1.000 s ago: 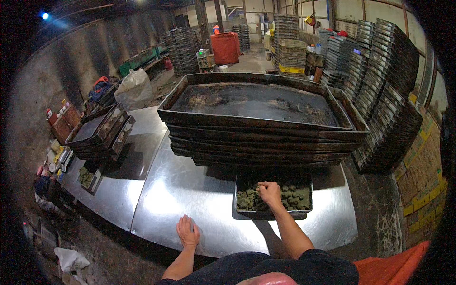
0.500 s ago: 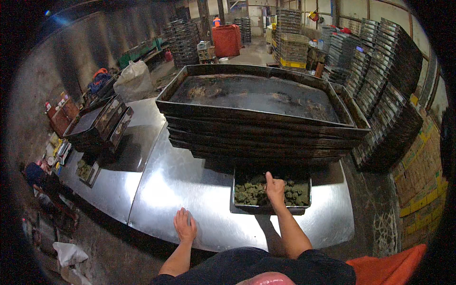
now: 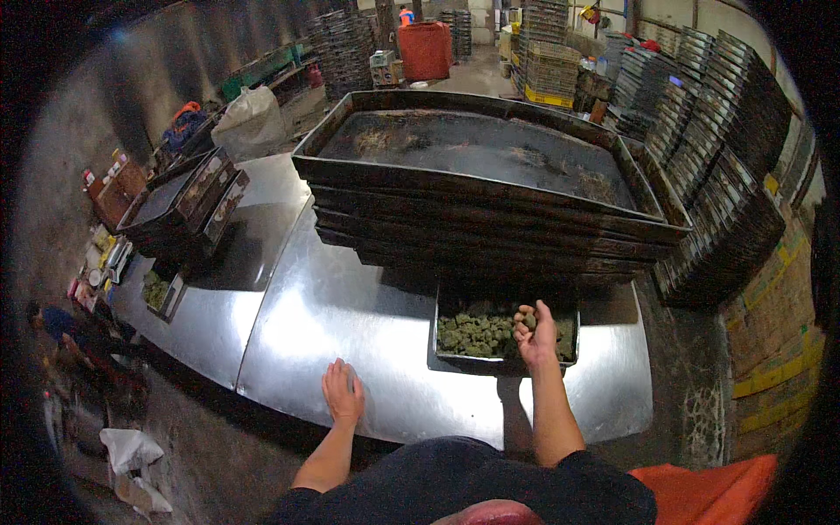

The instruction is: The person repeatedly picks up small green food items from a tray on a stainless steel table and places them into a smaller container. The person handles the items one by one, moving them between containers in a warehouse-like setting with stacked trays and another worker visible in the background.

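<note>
The right hand closes on one lump above the still-heaped tray; the left hand lies open on the table.

Polished sheet-metal table gleaming with glare; stacked dark metal trays looking dull and grimy; small metal tray holding rough, lumpy green pieces.

place: warehouse-like processing workshop | signs: tall stacks of dark trays are lining the concrete floor | sheet-metal tabletop is carrying more trays
</note>
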Tool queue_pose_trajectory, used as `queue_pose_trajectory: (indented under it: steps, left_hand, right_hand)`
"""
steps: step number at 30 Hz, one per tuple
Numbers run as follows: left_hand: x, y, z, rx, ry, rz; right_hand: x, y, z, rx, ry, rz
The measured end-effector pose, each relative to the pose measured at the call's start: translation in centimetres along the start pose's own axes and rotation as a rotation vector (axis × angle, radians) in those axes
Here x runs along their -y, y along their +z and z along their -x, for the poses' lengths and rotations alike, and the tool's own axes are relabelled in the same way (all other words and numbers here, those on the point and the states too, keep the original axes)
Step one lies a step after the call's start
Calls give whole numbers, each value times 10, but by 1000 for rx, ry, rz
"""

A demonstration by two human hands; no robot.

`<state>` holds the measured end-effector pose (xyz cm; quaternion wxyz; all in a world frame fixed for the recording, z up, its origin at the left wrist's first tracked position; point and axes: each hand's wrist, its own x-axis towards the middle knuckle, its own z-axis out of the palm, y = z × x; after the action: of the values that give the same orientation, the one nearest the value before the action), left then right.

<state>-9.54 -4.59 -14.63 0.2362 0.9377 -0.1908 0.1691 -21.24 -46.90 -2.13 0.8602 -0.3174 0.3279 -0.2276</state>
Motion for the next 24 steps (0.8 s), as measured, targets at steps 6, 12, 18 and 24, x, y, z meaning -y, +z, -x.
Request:
queue_pose_trajectory:
  steps: [6, 12, 18, 24]
  left_hand:
    - [4, 5, 0, 9, -7, 22]
    - [0, -4, -2, 67, -69, 22]
    - [5, -1, -1, 53, -53, 14]
    - [10, 6, -5, 20, 6, -14]
  right_hand:
    - [-7, -23, -2, -199, -269, 356]
    - [5, -27, 11, -333, -900, 1587]
    - [-33, 41, -7, 335, -750, 1507]
    - [-96, 65, -76, 574, -406, 1970]
